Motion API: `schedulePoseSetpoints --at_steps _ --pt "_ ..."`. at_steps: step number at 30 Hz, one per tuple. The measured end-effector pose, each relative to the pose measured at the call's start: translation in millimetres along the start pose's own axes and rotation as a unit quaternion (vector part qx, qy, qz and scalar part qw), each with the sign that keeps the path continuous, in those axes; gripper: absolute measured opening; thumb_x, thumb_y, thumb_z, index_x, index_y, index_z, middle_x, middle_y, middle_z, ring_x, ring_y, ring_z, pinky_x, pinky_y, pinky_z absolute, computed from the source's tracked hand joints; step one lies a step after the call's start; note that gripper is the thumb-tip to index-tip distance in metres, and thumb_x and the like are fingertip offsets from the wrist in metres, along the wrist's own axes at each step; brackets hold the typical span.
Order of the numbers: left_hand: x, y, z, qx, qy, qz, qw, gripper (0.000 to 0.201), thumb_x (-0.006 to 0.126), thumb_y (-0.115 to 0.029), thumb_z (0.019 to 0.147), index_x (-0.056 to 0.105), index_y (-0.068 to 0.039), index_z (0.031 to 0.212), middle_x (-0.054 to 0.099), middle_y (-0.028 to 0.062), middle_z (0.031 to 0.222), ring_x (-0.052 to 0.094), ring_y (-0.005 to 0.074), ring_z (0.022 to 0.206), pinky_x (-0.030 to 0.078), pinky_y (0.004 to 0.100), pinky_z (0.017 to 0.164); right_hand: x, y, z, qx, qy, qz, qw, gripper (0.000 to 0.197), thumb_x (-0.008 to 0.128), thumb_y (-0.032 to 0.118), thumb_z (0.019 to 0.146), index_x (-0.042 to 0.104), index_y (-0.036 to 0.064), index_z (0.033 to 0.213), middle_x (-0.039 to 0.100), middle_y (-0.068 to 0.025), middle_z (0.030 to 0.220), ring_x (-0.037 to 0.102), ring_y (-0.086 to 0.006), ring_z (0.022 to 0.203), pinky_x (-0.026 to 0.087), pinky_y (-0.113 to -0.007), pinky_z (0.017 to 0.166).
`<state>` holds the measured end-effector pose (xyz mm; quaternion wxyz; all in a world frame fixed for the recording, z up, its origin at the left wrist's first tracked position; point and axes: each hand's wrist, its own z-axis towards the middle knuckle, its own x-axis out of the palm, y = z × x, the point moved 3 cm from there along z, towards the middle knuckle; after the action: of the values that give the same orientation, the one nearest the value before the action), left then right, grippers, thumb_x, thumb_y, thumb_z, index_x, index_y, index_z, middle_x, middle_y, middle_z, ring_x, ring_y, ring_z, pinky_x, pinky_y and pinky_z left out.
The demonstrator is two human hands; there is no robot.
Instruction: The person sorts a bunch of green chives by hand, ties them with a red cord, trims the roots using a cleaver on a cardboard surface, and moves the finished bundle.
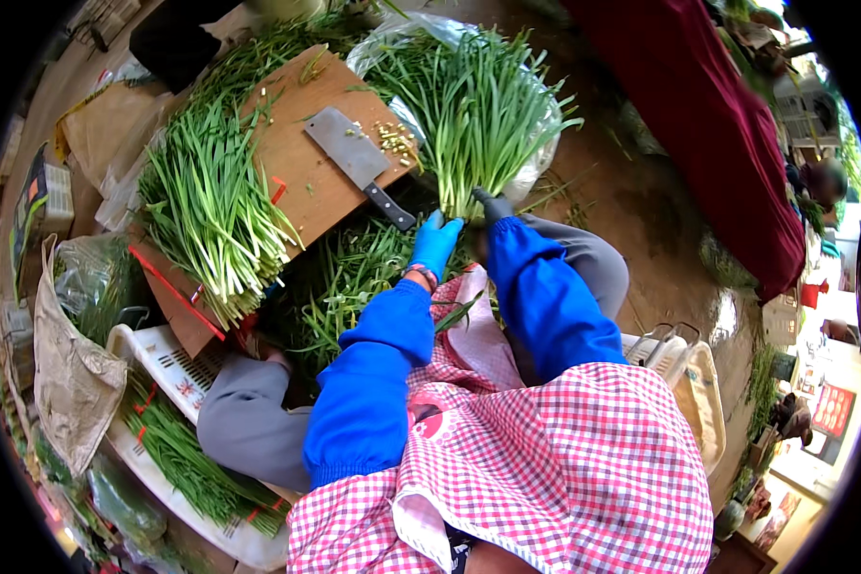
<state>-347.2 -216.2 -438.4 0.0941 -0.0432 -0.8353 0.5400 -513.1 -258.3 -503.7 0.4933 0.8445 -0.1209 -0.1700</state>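
Note:
A big bunch of garlic chives (478, 105) stands in front of me with its leaves fanning out away from me and its pale stem ends toward me. My left hand (434, 245), in a bright blue glove, closes on the left of those stem ends. On their right side my right hand (494, 207), in a dark grey glove, grips the stems. Left of the bunch, a cleaver (352, 153) lies flat on a wooden board (325, 77), its black handle over the edge. Chopped stem bits (392, 142) are scattered beside its blade.
Another heap of chives (210, 182) covers the board's left side. Loose leaves (344, 277) litter the ground below it. A white basket (163, 359) at lower left is beside red-tied bundles (177, 459). Clear plastic (536, 172) lies behind the held bunch; dark red cloth (698, 105) hangs at right.

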Motion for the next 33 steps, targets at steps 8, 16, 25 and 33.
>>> schedulePoseSetpoints --at_steps 8,16,25,33 --pt "-6.6 -35.6 -84.6 -0.005 0.033 -0.071 0.997 0.053 0.059 -0.019 0.085 0.040 0.004 0.129 0.049 0.0152 0.126 0.047 0.0214 0.116 0.036 0.0304 0.098 -50.1 8.6 -43.6 0.028 -0.107 0.020 0.994 0.055 0.065 0.021 0.078 0.045 0.0033 0.126 0.052 -0.0169 0.119 0.052 -0.0262 0.103 0.049 -0.036 0.075" --pt "-183.8 -121.9 -243.3 0.108 -0.075 -0.085 0.988 0.035 0.050 -0.020 0.090 0.053 -0.002 0.120 0.058 0.0089 0.114 0.054 0.0165 0.107 0.044 0.0315 0.089 43.7 107.2 -200.6 -0.049 0.220 0.078 0.971 0.038 0.055 0.013 0.087 0.051 0.0109 0.124 0.063 -0.0040 0.103 0.061 -0.0139 0.090 0.047 -0.025 0.070" --pt "-362.9 -98.1 -273.7 -0.009 -0.371 -0.169 0.913 0.043 0.052 -0.033 0.087 0.050 -0.005 0.120 0.055 0.0121 0.117 0.055 0.0238 0.104 0.044 0.0374 0.085 227.4 187.6 -213.4 -0.169 0.429 -0.101 0.881 0.051 0.060 0.029 0.084 0.047 0.0021 0.126 0.058 -0.0076 0.113 0.056 -0.0161 0.099 0.047 -0.030 0.075" --pt "-372.2 -84.2 -195.6 -0.090 -0.350 -0.006 0.932 0.047 0.058 -0.039 0.080 0.058 -0.003 0.111 0.060 0.0114 0.099 0.057 0.0232 0.089 0.045 0.0362 0.077 331.3 203.4 -188.9 -0.276 0.350 -0.268 0.854 0.104 0.071 0.057 0.067 0.021 0.0005 0.139 0.034 -0.0262 0.136 0.032 -0.0359 0.128 0.028 -0.039 0.105"
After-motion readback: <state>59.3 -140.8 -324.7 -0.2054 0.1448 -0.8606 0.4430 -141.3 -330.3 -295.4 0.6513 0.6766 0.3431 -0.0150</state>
